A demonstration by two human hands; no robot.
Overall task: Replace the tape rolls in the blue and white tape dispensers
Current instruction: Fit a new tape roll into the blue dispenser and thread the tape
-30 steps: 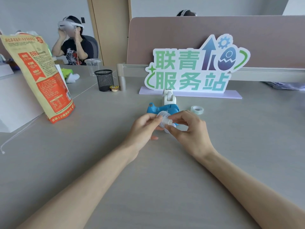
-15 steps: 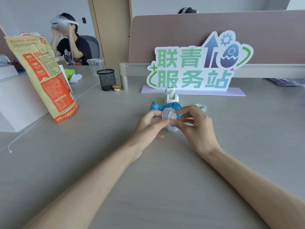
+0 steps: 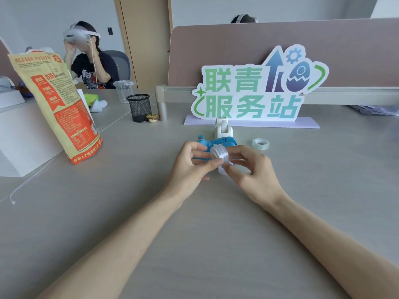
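Observation:
A clear tape roll (image 3: 219, 154) is pinched between the fingertips of my left hand (image 3: 192, 167) and my right hand (image 3: 252, 171), just above the desk. A small white piece (image 3: 222, 170) shows below it, partly hidden by my right thumb. The blue tape dispenser (image 3: 218, 143) lies right behind my fingers, partly covered by them. Behind that stands the white tape dispenser (image 3: 223, 128), upright. A second clear tape roll (image 3: 260, 144) lies flat on the desk to the right of the blue one.
A green-lettered sign (image 3: 254, 93) stands on a base behind the dispensers. A black mesh cup (image 3: 139, 107), a small round tin (image 3: 152, 117) and a tall orange bag (image 3: 54, 104) stand to the left. A person in a headset (image 3: 86, 59) sits far left.
Both hands have lifted the tape roll slightly and turned it, so its rounded outer face now shows. The head camera has shifted a little, moving the scene to the right.

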